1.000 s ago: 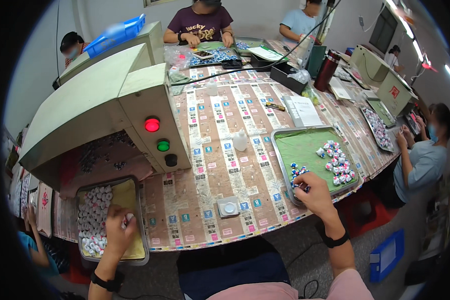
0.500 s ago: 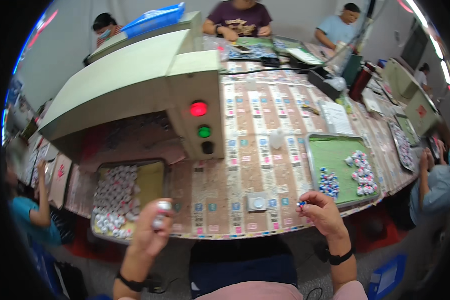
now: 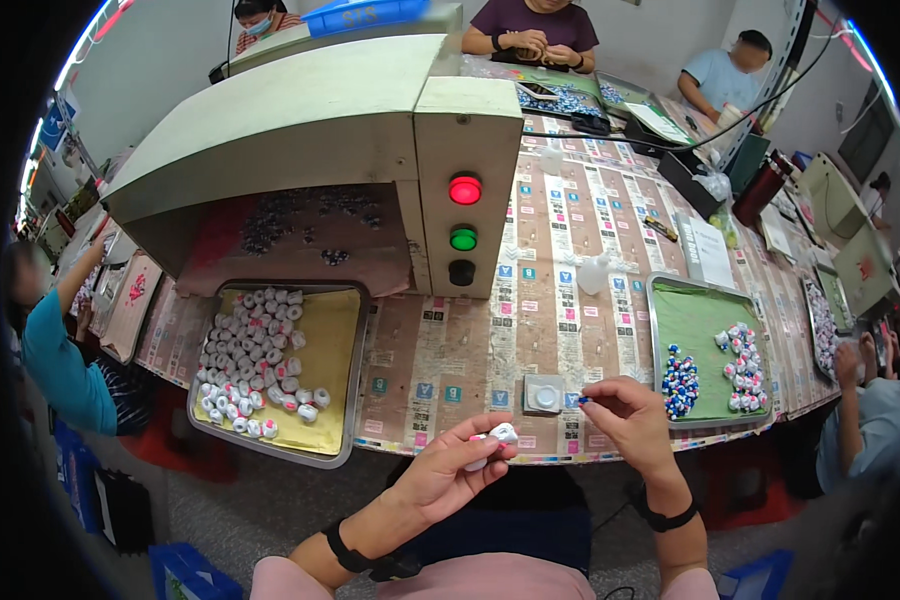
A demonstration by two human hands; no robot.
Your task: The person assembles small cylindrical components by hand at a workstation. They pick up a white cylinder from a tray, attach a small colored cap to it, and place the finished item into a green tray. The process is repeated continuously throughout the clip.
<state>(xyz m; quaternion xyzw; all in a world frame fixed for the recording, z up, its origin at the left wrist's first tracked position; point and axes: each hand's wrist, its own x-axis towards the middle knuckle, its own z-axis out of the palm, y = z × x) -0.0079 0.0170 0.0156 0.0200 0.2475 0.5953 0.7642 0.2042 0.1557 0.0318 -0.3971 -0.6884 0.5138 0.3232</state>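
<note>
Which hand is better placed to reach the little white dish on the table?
Probably the right hand: it's nearer the dish, pinching a blue piece; the left hand is fuller, holding white pieces.

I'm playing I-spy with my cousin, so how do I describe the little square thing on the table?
Find the big pale machine, then look right along the patterned table to its near edge. There, just left of the right hand, sits a small square block. It's low, with a round white top, unlike the taller white bottle farther back.
</note>
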